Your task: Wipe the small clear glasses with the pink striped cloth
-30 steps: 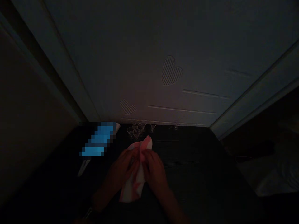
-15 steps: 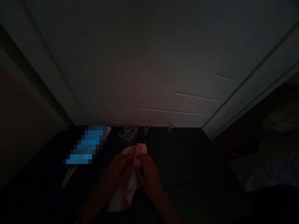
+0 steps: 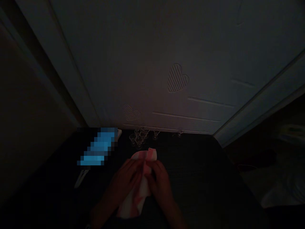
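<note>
A pink and white cloth (image 3: 130, 203) lies bunched on the dark table, low in the middle of the head view. My left hand (image 3: 127, 178) has its fingers closed on the cloth's left side. From the right, my right hand (image 3: 159, 178) pinches the cloth near its folded upper end. The two hands are close together, with the fold between their fingertips. The picture is very dark, so the finer finger positions are hard to see.
Several small clear glass-like pieces (image 3: 139, 137) stand at the back of the dark table (image 3: 202, 178). To the left lies a blurred, glowing blue screen (image 3: 100, 148) with a white cable (image 3: 81, 178). Behind rises a pale panel (image 3: 143, 63) with heart patterns.
The whole view has shifted, so the table, cloth and hands appear farther right. Both hands keep their hold on the cloth, with little change in its shape.
</note>
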Motion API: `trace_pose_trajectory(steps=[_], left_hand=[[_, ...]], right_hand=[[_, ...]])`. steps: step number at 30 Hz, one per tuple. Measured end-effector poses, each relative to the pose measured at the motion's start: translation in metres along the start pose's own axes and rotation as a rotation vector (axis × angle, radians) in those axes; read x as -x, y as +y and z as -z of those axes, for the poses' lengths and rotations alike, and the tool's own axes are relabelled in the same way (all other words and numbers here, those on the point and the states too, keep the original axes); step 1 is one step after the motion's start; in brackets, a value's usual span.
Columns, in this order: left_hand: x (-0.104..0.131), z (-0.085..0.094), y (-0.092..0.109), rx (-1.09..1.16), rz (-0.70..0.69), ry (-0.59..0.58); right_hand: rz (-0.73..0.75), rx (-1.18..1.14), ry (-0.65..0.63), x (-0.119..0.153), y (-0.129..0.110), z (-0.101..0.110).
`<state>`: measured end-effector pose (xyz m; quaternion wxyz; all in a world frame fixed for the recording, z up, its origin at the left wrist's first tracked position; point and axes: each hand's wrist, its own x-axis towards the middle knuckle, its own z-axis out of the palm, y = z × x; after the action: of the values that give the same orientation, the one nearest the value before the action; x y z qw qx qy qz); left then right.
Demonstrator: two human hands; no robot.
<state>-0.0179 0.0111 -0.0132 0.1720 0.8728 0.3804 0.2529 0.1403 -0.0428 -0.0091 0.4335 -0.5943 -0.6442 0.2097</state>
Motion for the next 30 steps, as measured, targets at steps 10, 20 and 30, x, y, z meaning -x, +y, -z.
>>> trace_pose_trajectory(steps=[10,20,30], left_hand=[[0.003,-0.006,-0.006,0.014,-0.005,0.010],[0.002,0.000,0.007,0.101,0.112,0.028],[0.005,0.003,0.003,0.117,0.231,0.217]], right_hand=[[-0.058,-0.088,0.053,0.001,-0.002,0.002],[-0.072,-0.163,0.108,0.000,-0.003,0.001],[-0.098,-0.134,0.152,-0.002,-0.002,0.001]])
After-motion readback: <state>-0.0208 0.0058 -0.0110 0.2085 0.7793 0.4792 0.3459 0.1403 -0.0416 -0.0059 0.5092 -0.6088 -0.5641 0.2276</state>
